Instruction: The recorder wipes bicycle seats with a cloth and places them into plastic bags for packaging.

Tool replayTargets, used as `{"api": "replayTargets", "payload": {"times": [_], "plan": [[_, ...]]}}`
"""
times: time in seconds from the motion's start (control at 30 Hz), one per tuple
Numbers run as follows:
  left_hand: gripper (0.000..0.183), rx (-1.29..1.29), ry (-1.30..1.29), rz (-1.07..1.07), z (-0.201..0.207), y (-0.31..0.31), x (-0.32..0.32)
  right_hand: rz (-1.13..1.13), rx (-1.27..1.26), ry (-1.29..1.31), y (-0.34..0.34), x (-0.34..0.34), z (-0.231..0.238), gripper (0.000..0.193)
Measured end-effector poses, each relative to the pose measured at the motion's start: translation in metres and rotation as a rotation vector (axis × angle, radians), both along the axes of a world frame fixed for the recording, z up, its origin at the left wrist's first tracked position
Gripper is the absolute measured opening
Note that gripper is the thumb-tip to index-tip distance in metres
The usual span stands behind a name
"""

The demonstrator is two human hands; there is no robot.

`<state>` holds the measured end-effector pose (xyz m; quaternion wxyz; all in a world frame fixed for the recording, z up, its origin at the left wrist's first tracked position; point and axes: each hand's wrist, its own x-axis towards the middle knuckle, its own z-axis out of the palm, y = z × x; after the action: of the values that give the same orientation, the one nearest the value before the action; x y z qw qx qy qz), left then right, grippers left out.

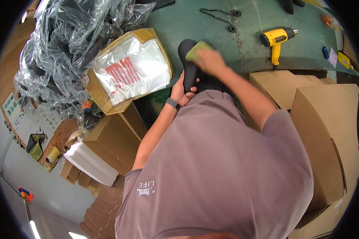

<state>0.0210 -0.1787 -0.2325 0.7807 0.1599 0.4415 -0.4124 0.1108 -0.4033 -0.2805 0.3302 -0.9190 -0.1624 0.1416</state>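
Observation:
My left hand (182, 91) is wrapped around the lower part of a long black piece with a rounded end (188, 65), which looks like a bicycle saddle. Its narrow rounded end points away from me, over the edge of the green table. In my right hand (210, 62), smeared by motion, is a folded yellow-green cloth (197, 49). The cloth lies against the upper right side of the black piece near its rounded end. The lower end of the black piece is partly hidden by my hand and by dark material at my waist.
An open carton (163, 51) holding white plastic bags stands left of my hands, beside a heap of clear plastic-wrapped black parts (75, 40). A yellow heat gun (276, 38) and a bent black wire part (217, 16) lie on the green table (243, 51). Cardboard boxes (323, 131) stand at right.

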Motion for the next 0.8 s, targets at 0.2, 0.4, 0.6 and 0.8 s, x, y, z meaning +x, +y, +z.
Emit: {"api": "replayTargets", "payload": {"times": [0.2, 0.4, 0.6, 0.8], "plan": [[0.049, -0.007, 0.009, 0.005, 0.000, 0.004, 0.001, -0.271, -0.148, 0.087, -0.008, 0.024, -0.043, 0.031], [0.040, 0.092, 0.037, 0.053, -0.028, 0.018, -0.023, 0.439, 0.315, 0.197, 0.062, -0.011, 0.046, 0.029], [0.046, 0.077, 0.082, -0.042, -0.028, 0.007, -0.006, 0.166, -0.131, 0.080, 0.030, 0.124, -0.090, 0.034], [0.043, 0.207, 0.088, 0.000, -0.025, 0.016, -0.022, 0.586, 0.310, -0.095, 0.080, 0.015, -0.001, 0.030]]}}
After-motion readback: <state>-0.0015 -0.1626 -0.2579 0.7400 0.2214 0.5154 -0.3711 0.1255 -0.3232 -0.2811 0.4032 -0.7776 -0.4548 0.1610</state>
